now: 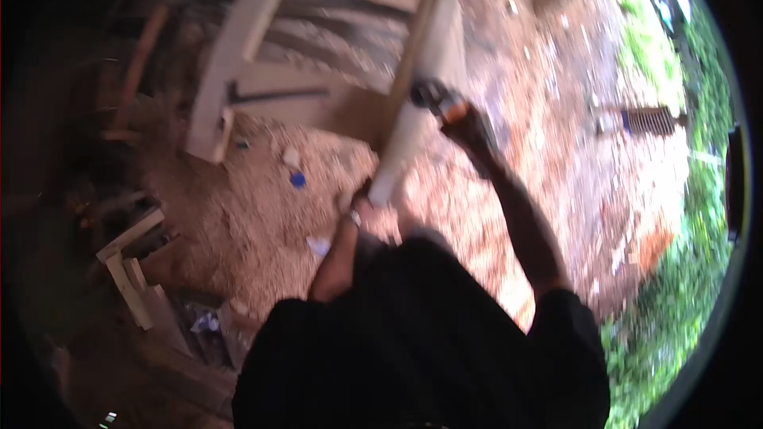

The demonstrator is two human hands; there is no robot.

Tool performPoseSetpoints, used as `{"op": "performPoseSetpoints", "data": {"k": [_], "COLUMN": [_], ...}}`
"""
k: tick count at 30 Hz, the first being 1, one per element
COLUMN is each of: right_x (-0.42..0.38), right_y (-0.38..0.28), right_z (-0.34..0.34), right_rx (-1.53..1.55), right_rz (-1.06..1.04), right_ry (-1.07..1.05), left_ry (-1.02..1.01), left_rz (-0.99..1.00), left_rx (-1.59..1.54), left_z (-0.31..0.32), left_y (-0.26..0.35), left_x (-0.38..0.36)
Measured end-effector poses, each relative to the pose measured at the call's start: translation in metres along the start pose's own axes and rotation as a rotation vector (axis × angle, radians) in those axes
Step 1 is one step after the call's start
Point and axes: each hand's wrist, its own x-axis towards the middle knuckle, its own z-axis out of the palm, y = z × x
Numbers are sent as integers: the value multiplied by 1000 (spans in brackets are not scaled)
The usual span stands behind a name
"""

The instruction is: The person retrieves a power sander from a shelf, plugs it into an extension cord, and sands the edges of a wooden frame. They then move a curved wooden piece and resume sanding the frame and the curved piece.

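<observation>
Black cloth (429, 342) fronts 1 straight plank (404, 141), right hand (475, 137) gripping orange-black tool (434, 98).

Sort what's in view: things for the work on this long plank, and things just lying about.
Seemingly in use:
- long plank, left hand at its near end
- orange-and-black tool, in the right hand

Probably just lying about:
- hammer, unheld
- blue round thing on the ground
- white scrap

Holds a blurred black-and-orange tool (437, 100) in the right hand (474, 133), beside a long pale board (409, 139). Has the left hand (362, 202) at the board's near end, and a hammer (278, 95) on timber (310, 117) farther left.
</observation>
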Motion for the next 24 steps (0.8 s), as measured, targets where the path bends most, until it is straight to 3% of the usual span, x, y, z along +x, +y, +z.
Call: {"op": "performPoseSetpoints", "data": {"k": [1,2,3,5,7,9,11,12,13,14,15,16,17,18,19,24], "right_x": [6,4,-1,-20,-42,-73,-80,-75,-66,-56,-39,-27,-18,-7,-3,-38], "right_y": [21,1,-16,2,-30,-35,-54,-51,-37,-29,-15,-6,1,21,-18,-38], "right_z": [9,-1,-17,-6,-29,-22,-13,-8,-3,-4,-9,-17,-22,-14,-39,-30], "right_rx": [123,214,8,-52,-7,-67,-49,-50,-88,-84,-60,-25,5,147,-8,-64], "right_rz": [-158,-41,171,130,197,92,134,161,99,80,76,95,120,111,215,234], "right_ry": [8,57,-13,5,-162,-207,-220,-201,-106,-54,-25,-19,-20,9,-50,-212], "left_ry": [-47,-59,-182,-82,71,96,103,195,117,162,-259,59,-124,32,36,128], "left_rz": [-84,-187,-43,-176,-301,-292,-308,-363,-285,-267,-188,-354,-173,-199,-254,-260], "left_rx": [-508,-905,-980,-1039,-913,-825,-774,-742,-704,-729,-1035,-1094,-900,-813,-891,-710], "left_z": [19,41,47,55,73,68,66,72,49,49,25,59,43,58,61,71], "left_y": [37,80,82,101,144,139,137,146,105,94,60,119,100,118,127,147], "left_x": [-8,-17,-16,-19,-34,-29,-33,-37,-24,-24,-8,-29,-22,-26,-27,-37]}}
